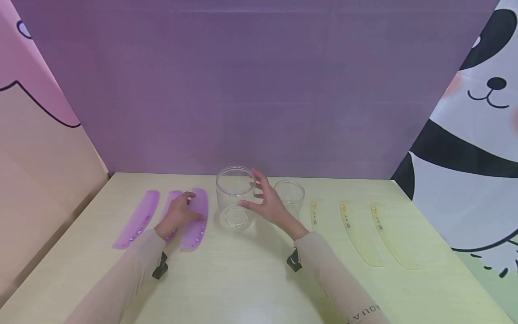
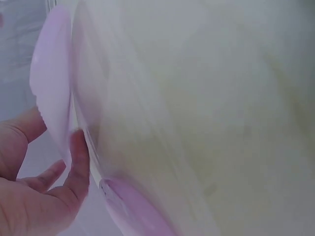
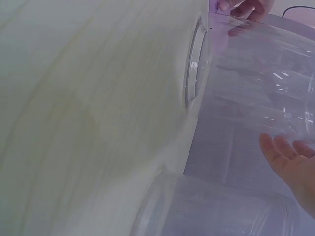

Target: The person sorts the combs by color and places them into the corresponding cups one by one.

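My left hand (image 1: 178,213) is at the rightmost purple comb (image 1: 199,204), its thumb and fingers pinching across the comb's width. In the left wrist view, the comb (image 2: 53,73) shows one edge raised, between a finger and the thumb. Another purple comb (image 1: 173,195) lies partly under that hand, and a third purple comb (image 1: 139,220) lies farther left. My right hand (image 1: 271,204) has its fingers spread along the right side of a large clear jar (image 1: 226,202), the thumb in front. The jar looks upright; firm contact is hard to tell.
A smaller clear jar (image 1: 289,192) stands just right of the large one, partly behind my right hand. Three clear yellowish combs (image 1: 315,220) lie on the right of the pale wooden table (image 1: 243,288). A purple backdrop (image 1: 263,90) rises behind.
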`<state>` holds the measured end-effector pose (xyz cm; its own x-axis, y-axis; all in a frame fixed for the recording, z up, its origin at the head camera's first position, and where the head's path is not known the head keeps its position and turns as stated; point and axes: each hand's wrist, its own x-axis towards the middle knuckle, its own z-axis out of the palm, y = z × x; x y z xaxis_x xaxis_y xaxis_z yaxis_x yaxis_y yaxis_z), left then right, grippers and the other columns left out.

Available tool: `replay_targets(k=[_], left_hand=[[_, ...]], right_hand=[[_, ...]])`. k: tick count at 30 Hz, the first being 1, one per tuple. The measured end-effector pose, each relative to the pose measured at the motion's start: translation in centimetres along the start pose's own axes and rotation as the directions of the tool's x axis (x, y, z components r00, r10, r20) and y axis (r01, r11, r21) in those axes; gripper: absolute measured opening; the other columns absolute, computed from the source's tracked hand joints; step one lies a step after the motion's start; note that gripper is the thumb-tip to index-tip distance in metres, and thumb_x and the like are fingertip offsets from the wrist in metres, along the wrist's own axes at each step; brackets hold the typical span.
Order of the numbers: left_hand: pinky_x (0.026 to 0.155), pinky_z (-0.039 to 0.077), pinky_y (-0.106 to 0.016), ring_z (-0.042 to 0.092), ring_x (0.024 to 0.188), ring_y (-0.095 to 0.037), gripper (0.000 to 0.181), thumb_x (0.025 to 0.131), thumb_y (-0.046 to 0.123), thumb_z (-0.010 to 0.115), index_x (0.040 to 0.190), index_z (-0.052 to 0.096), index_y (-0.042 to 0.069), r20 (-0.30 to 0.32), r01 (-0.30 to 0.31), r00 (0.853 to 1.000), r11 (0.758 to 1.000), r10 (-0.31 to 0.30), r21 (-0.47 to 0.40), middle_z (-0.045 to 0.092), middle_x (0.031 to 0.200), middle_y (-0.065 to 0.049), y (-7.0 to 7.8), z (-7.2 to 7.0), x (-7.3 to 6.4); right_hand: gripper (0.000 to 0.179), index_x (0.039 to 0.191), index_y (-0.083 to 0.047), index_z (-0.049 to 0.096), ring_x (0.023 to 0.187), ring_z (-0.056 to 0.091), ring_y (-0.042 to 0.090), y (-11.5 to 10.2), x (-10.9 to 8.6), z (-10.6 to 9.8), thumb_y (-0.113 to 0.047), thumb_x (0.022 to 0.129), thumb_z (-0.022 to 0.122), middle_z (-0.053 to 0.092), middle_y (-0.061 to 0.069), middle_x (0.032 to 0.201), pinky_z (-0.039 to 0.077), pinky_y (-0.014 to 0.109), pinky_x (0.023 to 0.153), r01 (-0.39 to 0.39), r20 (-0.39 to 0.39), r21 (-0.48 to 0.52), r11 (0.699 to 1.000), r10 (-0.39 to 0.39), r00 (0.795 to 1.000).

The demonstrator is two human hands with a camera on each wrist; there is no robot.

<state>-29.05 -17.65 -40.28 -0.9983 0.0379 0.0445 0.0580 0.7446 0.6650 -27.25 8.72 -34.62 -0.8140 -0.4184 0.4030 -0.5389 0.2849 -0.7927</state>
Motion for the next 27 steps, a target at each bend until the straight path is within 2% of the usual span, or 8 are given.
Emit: replay_targets(k=[11,14,15,18,21,22,27], left_hand=[[0.087,0.051,-0.048,0.054,0.106,-0.044,0.073,0.074,0.005,0.069,0.135,0.031,-0.005,-0.009,0.071,0.997,0.990,-0.073,-0.122,0.051,0.121,-0.031,-0.1,-0.5,0.0],[0.084,0.052,-0.045,0.057,0.101,-0.042,0.068,0.074,0.005,0.069,0.132,0.035,-0.007,-0.024,0.055,0.998,0.990,-0.059,-0.132,0.056,0.114,-0.029,-0.2,-0.8,-0.2],[0.078,0.055,-0.043,0.060,0.096,-0.040,0.065,0.073,0.007,0.070,0.129,0.039,-0.008,-0.043,0.021,0.999,0.991,-0.027,-0.130,0.059,0.109,-0.028,-0.4,-0.8,-0.1],[0.074,0.056,-0.041,0.061,0.091,-0.038,0.059,0.073,0.007,0.070,0.124,0.045,-0.008,-0.057,-0.008,0.998,0.993,0.002,-0.117,0.061,0.105,-0.027,-0.5,-1.1,-0.1],[0.075,0.056,-0.042,0.061,0.094,-0.039,0.054,0.074,0.006,0.067,0.123,0.048,-0.007,-0.068,-0.023,0.998,0.993,0.015,-0.119,0.060,0.107,-0.027,-0.6,-1.2,0.0],[0.080,0.055,-0.044,0.059,0.099,-0.040,0.053,0.075,0.004,0.065,0.124,0.048,-0.006,-0.058,-0.009,0.998,0.994,0.003,-0.113,0.058,0.111,-0.028,-0.3,-1.4,-0.1],[0.082,0.053,-0.042,0.057,0.103,-0.038,0.048,0.079,0.003,0.061,0.124,0.048,-0.007,-0.076,-0.047,0.996,0.996,0.041,-0.079,0.057,0.114,-0.027,0.0,-2.1,-0.2]], right_hand=[[0.085,0.143,0.000,0.018,0.125,0.038,0.044,0.3,0.0,0.1,-0.008,0.077,0.071,0.029,0.024,0.144,0.045,0.053,0.094,0.001,-0.001,0.023,1.000,-0.001,1.000],[0.084,0.143,0.000,0.019,0.125,0.038,0.045,0.3,0.0,0.1,-0.008,0.077,0.071,0.030,0.025,0.143,0.044,0.055,0.094,0.001,-0.002,0.030,1.000,-0.001,1.000],[0.084,0.143,0.000,0.020,0.125,0.038,0.044,0.3,0.0,0.1,-0.008,0.077,0.071,0.030,0.025,0.143,0.044,0.055,0.094,0.000,-0.003,0.031,1.000,0.000,1.000],[0.082,0.142,-0.001,0.022,0.125,0.039,0.044,0.3,0.0,0.1,-0.007,0.077,0.071,0.031,0.025,0.142,0.044,0.056,0.094,-0.006,-0.005,0.035,0.999,0.007,1.000],[0.081,0.142,-0.001,0.024,0.125,0.039,0.042,0.4,0.0,0.1,-0.008,0.077,0.072,0.032,0.024,0.142,0.044,0.055,0.094,-0.012,-0.007,0.031,0.999,0.012,1.000],[0.080,0.141,0.000,0.024,0.125,0.040,0.042,0.4,0.1,0.1,-0.007,0.077,0.072,0.032,0.024,0.142,0.044,0.055,0.094,-0.013,-0.007,0.031,0.999,0.013,1.000],[0.078,0.140,-0.001,0.026,0.125,0.040,0.042,0.5,0.1,0.2,-0.008,0.077,0.072,0.033,0.023,0.142,0.043,0.056,0.094,-0.022,-0.003,0.041,0.999,0.023,1.000]])
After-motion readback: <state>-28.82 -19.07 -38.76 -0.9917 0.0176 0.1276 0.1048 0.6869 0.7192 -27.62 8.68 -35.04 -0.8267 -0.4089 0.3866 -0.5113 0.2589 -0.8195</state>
